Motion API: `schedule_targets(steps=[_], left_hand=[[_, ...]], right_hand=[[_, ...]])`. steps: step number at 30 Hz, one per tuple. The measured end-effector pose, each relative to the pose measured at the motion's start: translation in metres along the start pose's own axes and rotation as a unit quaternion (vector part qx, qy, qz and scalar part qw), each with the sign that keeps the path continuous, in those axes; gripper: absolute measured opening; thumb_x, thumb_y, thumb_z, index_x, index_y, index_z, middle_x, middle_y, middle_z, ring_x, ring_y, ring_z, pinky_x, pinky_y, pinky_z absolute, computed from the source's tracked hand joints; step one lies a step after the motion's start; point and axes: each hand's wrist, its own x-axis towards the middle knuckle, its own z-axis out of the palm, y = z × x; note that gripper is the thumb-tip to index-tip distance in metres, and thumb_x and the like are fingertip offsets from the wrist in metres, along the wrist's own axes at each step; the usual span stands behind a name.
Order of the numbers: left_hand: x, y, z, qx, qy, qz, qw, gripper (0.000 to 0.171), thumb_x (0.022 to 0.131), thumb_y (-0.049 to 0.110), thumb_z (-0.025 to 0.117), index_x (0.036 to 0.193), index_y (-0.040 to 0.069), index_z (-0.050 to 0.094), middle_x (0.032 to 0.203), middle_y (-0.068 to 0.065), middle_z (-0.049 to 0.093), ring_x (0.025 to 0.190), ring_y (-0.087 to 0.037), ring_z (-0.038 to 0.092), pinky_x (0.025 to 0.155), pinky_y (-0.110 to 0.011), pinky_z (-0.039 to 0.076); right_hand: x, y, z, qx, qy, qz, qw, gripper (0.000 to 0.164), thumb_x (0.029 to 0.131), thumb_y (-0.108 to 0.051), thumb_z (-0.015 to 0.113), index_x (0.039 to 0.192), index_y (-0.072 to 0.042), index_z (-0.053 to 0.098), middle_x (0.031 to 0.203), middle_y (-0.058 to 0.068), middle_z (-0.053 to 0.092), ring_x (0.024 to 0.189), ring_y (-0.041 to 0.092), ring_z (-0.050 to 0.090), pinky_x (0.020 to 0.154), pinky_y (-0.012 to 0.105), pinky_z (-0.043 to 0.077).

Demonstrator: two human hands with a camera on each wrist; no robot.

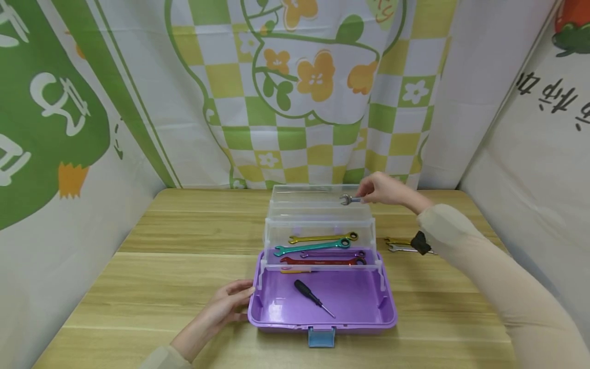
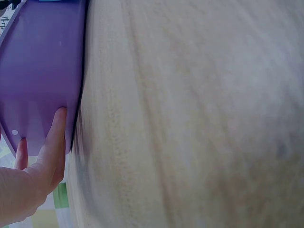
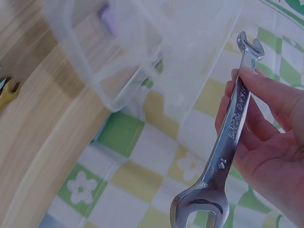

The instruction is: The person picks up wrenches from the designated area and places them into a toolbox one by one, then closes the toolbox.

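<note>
While the counter carries the work, the purple toolbox stands on it, clear trays raised at its back and four coloured wrenches lying within. Against the toolbox's left wall the left hand rests, fingers extended and apart, touching the outside and gripping nothing. Near the toolbox's upper right, beside the raised trays, the right hand pinches a silver wrench between thumb and fingers. Being shiny metal, this wrench should prove stiff, hardly fragile, light enough for one hand, though perhaps slippery; its slim shank seems the best place to take hold. It lies across the right hand's fingers, one end just past the thumb tip, the other jutting out well clear of them
</note>
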Motion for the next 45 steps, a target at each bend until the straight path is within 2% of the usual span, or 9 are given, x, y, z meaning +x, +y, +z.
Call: schedule_targets(steps=[10,16,22,26,31,45], left_hand=[[0.0,0.0,0.0,0.0,0.005,-0.003,1.0,0.058,0.085,0.019,0.056,0.127,-0.011,0.03,0.113,-0.01,0.052,0.089,-0.017,0.058,0.079,-0.043,0.051],[0.0,0.0,0.001,0.002,0.007,-0.004,1.0,0.058,0.085,0.019,0.056,0.128,-0.011,0.03,0.114,-0.011,0.051,0.089,-0.018,0.058,0.079,-0.043,0.05],[0.0,0.0,0.0,0.008,0.006,-0.003,0.9999,0.06,0.085,0.019,0.056,0.128,-0.011,0.029,0.117,-0.015,0.049,0.089,-0.018,0.058,0.079,-0.043,0.05],[-0.001,0.0,0.0,0.007,0.003,-0.003,1.0,0.059,0.085,0.019,0.056,0.128,-0.011,0.029,0.114,-0.013,0.052,0.09,-0.019,0.058,0.079,-0.043,0.05],[-0.001,0.0,-0.001,0.006,-0.005,-0.001,1.0,0.057,0.086,0.019,0.055,0.127,-0.011,0.031,0.108,-0.009,0.057,0.092,-0.021,0.058,0.08,-0.045,0.05],[0.001,-0.001,-0.001,0.014,0.0,-0.006,0.9999,0.06,0.083,0.022,0.058,0.127,-0.011,0.032,0.11,-0.012,0.056,0.094,-0.022,0.058,0.081,-0.044,0.049]], right_hand=[[0.023,-0.017,0.013,0.0,-0.03,-0.023,0.999,0.016,0.077,0.005,0.059,0.092,0.005,0.065,0.086,0.016,0.065,0.078,0.025,0.061,0.064,0.028,0.054],[0.033,-0.027,0.021,0.004,-0.05,-0.019,0.999,0.018,0.076,0.007,0.058,0.093,0.005,0.065,0.087,0.017,0.065,0.077,0.024,0.062,0.063,0.027,0.054],[0.045,-0.035,0.03,0.001,-0.055,-0.033,0.998,0.02,0.074,0.008,0.057,0.092,0.006,0.066,0.083,0.017,0.066,0.071,0.022,0.062,0.06,0.025,0.053],[0.052,-0.038,0.038,0.008,-0.058,-0.027,0.998,0.021,0.072,0.009,0.057,0.091,0.005,0.066,0.083,0.017,0.066,0.071,0.022,0.062,0.059,0.024,0.053],[0.058,-0.043,0.045,0.015,-0.064,-0.02,0.998,0.022,0.072,0.009,0.057,0.092,0.005,0.066,0.086,0.017,0.066,0.075,0.022,0.062,0.061,0.025,0.053],[0.066,-0.048,0.062,0.01,-0.079,-0.051,0.996,0.022,0.072,0.012,0.056,0.092,0.006,0.065,0.088,0.018,0.066,0.08,0.025,0.062,0.066,0.024,0.054]])
